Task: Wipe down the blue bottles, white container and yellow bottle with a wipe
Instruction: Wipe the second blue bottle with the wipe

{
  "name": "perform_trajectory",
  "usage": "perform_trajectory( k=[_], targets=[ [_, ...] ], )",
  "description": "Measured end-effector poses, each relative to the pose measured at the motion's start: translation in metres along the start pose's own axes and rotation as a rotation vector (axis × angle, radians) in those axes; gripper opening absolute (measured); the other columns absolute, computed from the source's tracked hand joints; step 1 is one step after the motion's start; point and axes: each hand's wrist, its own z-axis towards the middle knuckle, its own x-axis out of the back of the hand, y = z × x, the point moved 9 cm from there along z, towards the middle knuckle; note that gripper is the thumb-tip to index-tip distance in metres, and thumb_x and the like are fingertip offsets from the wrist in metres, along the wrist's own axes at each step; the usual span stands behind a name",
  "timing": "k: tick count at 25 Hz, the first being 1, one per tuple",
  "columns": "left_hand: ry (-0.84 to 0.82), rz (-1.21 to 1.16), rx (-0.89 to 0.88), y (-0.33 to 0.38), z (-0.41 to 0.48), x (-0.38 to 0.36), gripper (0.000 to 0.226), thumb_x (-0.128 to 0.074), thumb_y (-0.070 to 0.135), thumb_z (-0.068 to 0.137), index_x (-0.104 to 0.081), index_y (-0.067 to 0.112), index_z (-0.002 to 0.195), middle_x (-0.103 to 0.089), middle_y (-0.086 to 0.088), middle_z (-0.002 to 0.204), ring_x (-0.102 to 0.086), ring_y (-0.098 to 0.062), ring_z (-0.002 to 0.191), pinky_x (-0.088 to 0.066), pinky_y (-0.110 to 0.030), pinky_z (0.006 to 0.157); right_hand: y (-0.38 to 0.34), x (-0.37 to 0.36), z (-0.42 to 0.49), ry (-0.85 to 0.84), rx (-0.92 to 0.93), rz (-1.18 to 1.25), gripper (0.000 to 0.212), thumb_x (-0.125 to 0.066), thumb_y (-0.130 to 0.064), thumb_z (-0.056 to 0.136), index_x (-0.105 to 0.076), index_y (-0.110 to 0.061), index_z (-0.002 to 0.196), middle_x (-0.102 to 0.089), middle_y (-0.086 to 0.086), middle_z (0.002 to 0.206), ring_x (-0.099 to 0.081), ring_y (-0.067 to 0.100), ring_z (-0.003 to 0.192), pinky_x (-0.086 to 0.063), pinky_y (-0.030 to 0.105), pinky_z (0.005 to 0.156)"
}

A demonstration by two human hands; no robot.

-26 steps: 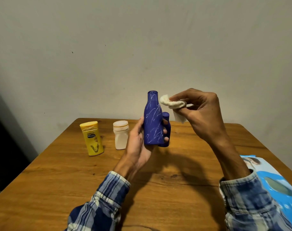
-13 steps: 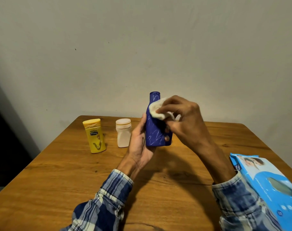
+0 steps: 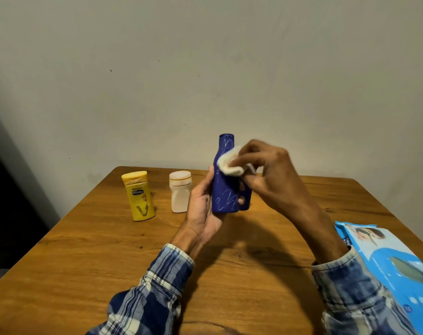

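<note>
The wooden table [image 3: 109, 262] carries a blue wipes pack [image 3: 386, 262] at its right edge. Over the table, the left hand [image 3: 200, 213] grips the blue bottle [image 3: 223, 184] upright by its lower body. The right hand [image 3: 270, 170] pinches a bunched wipe [image 3: 229, 164] against the bottle's shoulder (a second blue bottle [image 3: 247, 199] peeks out behind). The yellow bottle [image 3: 138, 195] and white container [image 3: 180, 191] stand to the left.
</note>
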Motion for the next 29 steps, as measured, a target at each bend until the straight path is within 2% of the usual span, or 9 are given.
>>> perform_trajectory(
  k=[2, 3, 7, 11, 15, 19, 23, 26, 29],
  targets=[
    [-0.027, 0.016, 0.022, -0.005, -0.001, -0.004, 0.042, -0.046, 0.038, 0.104, -0.06, 0.009, 0.132, -0.074, -0.016, 0.109, -0.069, -0.025, 0.09, -0.056, -0.037, 0.07, -0.002, 0.016, -0.001, 0.164, -0.002, -0.003, 0.026, -0.073, 0.0, 0.086, -0.076, -0.01, 0.11, -0.063, 0.004, 0.109, -0.061, 0.014, 0.099, -0.05, 0.013, 0.082],
    [-0.023, 0.005, 0.022, -0.006, -0.002, -0.005, 0.041, -0.047, 0.037, 0.104, -0.061, 0.009, 0.131, -0.074, -0.015, 0.109, -0.071, -0.025, 0.09, -0.057, -0.037, 0.072, -0.008, 0.014, -0.002, 0.152, 0.027, -0.019, 0.027, -0.072, 0.0, 0.086, -0.076, -0.01, 0.111, -0.062, 0.006, 0.111, -0.06, 0.016, 0.102, -0.051, 0.017, 0.086],
    [0.012, -0.056, -0.029, -0.003, -0.004, 0.001, 0.034, -0.051, 0.026, 0.096, -0.066, 0.009, 0.121, -0.077, -0.014, 0.105, -0.076, -0.023, 0.09, -0.063, -0.039, 0.074, -0.021, -0.028, -0.006, -0.221, 0.078, -0.089, 0.029, -0.07, -0.001, 0.086, -0.076, -0.015, 0.111, -0.058, 0.001, 0.115, -0.056, 0.017, 0.109, -0.052, 0.031, 0.094],
    [-0.012, 0.004, 0.005, -0.005, -0.004, -0.005, 0.036, -0.047, 0.035, 0.102, -0.064, 0.011, 0.123, -0.076, -0.013, 0.104, -0.073, -0.023, 0.086, -0.057, -0.037, 0.071, -0.01, 0.01, -0.001, 0.113, 0.014, -0.049, 0.029, -0.07, 0.001, 0.087, -0.075, -0.011, 0.113, -0.058, 0.008, 0.113, -0.058, 0.021, 0.106, -0.054, 0.031, 0.091],
    [0.008, -0.075, -0.025, 0.002, -0.003, 0.001, 0.035, -0.051, 0.028, 0.097, -0.075, 0.008, 0.113, -0.077, -0.014, 0.105, -0.076, -0.023, 0.09, -0.062, -0.037, 0.077, -0.028, -0.025, -0.006, -0.188, 0.109, -0.072, 0.03, -0.07, -0.002, 0.088, -0.075, -0.015, 0.115, -0.056, 0.003, 0.117, -0.054, 0.014, 0.11, -0.052, 0.029, 0.095],
    [-0.026, -0.025, -0.021, 0.006, -0.002, -0.01, 0.036, -0.045, 0.034, 0.106, -0.066, 0.011, 0.124, -0.076, -0.013, 0.107, -0.074, -0.023, 0.089, -0.057, -0.039, 0.073, -0.016, 0.011, -0.001, 0.129, 0.062, 0.018, 0.03, -0.068, 0.002, 0.087, -0.074, -0.011, 0.114, -0.059, 0.008, 0.111, -0.058, 0.017, 0.103, -0.056, 0.03, 0.088],
    [-0.022, -0.082, -0.042, 0.014, 0.003, -0.013, 0.038, -0.046, 0.031, 0.106, -0.069, 0.005, 0.122, -0.074, -0.016, 0.109, -0.074, -0.024, 0.095, -0.057, -0.037, 0.092, -0.031, -0.007, -0.004, -0.047, 0.118, -0.022, 0.03, -0.071, 0.003, 0.082, -0.076, -0.011, 0.109, -0.059, 0.005, 0.112, -0.057, 0.018, 0.105, -0.054, 0.031, 0.091],
    [-0.063, -0.074, -0.054, 0.023, 0.008, -0.024, 0.04, -0.052, 0.034, 0.102, -0.078, 0.006, 0.112, -0.074, -0.015, 0.11, -0.074, -0.023, 0.094, -0.058, -0.037, 0.089, -0.023, 0.017, -0.001, 0.135, 0.08, 0.011, 0.032, -0.07, 0.004, 0.083, -0.075, -0.009, 0.111, -0.06, 0.007, 0.108, -0.058, 0.018, 0.101, -0.056, 0.032, 0.087],
    [-0.088, -0.118, -0.05, 0.031, 0.012, -0.034, 0.045, -0.054, 0.037, 0.101, -0.072, 0.0, 0.119, -0.073, -0.017, 0.109, -0.074, -0.025, 0.095, -0.058, -0.038, 0.093, -0.035, 0.003, -0.003, 0.042, 0.11, -0.031, 0.03, -0.072, -0.002, 0.085, -0.074, -0.011, 0.113, -0.061, 0.005, 0.111, -0.058, 0.017, 0.104, -0.055, 0.03, 0.092]
  ],
)
